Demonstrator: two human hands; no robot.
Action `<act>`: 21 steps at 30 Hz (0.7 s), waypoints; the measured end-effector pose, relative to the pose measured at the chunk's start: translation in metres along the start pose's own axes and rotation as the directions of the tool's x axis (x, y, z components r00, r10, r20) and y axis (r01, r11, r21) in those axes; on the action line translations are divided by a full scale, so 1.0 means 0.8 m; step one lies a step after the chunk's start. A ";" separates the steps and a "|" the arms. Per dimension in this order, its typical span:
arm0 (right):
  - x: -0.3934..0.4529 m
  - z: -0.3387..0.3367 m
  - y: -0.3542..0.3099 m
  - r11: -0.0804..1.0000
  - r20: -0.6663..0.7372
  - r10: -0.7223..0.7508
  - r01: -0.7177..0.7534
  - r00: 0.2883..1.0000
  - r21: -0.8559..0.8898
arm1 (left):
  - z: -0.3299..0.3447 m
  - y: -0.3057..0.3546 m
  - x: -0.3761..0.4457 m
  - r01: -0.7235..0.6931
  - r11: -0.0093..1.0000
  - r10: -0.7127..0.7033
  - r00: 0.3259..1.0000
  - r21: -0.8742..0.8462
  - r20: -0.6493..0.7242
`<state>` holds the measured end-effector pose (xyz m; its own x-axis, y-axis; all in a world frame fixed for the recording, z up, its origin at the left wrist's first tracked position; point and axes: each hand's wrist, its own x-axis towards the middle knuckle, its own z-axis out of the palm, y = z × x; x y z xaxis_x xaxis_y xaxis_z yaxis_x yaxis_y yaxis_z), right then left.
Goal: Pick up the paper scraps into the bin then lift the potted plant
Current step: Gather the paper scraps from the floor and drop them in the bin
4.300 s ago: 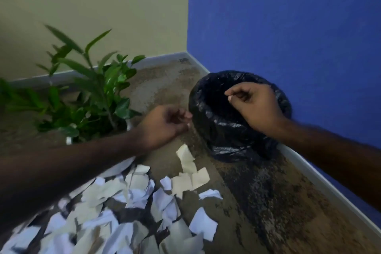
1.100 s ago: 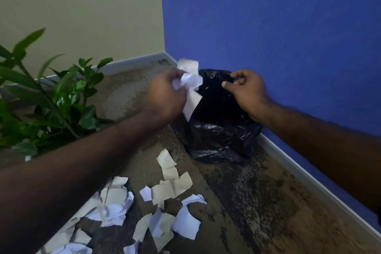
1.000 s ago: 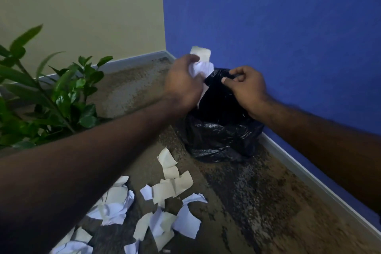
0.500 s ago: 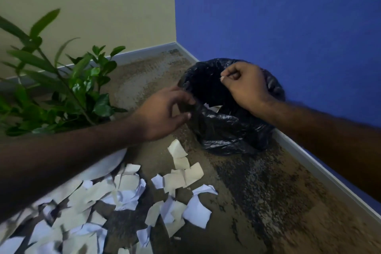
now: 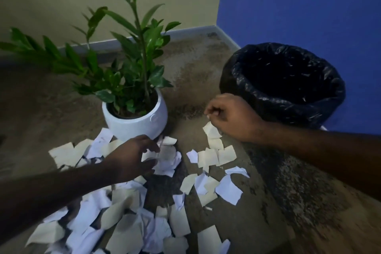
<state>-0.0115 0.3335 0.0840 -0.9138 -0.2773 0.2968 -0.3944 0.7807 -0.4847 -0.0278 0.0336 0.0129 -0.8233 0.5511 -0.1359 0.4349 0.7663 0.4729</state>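
While scraps (image 5: 165, 163) lie scattered, two hands, one bin (image 5: 288, 80), one potted plant (image 5: 135, 117).

An indoor room corner; worn carpet (image 5: 202, 72), skirting board (image 5: 185, 33), painted walls (image 5: 299, 2); home or office, unclear.

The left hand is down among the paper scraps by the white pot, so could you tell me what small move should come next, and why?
Probably close the left hand on the paper scraps under its fingers: it lies open on them, many scraps still litter the floor, and the bin stands open nearby.
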 end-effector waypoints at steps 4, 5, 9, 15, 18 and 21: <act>-0.021 0.021 0.004 0.998 0.150 0.016 -0.007 0.989 -0.062 | 0.012 -0.011 -0.006 0.053 0.999 -0.053 0.998 0.002 0.040; -0.027 0.027 0.006 0.995 0.200 0.035 -0.015 0.979 -0.099 | 0.016 -0.012 -0.006 0.069 0.998 -0.068 0.997 -0.010 0.039; -0.058 0.054 0.018 0.973 0.391 0.186 -0.112 0.901 -0.203 | 0.050 0.003 -0.005 0.055 0.998 -0.052 0.993 -0.028 0.102; -0.097 0.089 0.015 0.954 0.702 0.273 -0.093 0.658 -0.285 | 0.088 0.040 -0.028 -0.231 0.973 0.215 0.910 0.001 0.353; -0.121 0.109 0.014 0.933 0.804 0.346 -0.088 0.484 -0.348 | 0.100 0.046 -0.044 -0.308 0.949 0.232 0.820 0.063 0.523; -0.133 0.119 0.014 0.878 0.806 0.395 0.076 0.440 -0.472 | 0.113 0.054 -0.055 -0.349 0.923 0.188 0.775 0.162 0.604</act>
<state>0.0719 0.3185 -0.0316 -0.6367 -0.2649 -0.7242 -0.3695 0.9291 -0.0149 0.0605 0.0724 -0.0395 -0.3359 0.7700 -0.5424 0.7480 0.5681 0.3432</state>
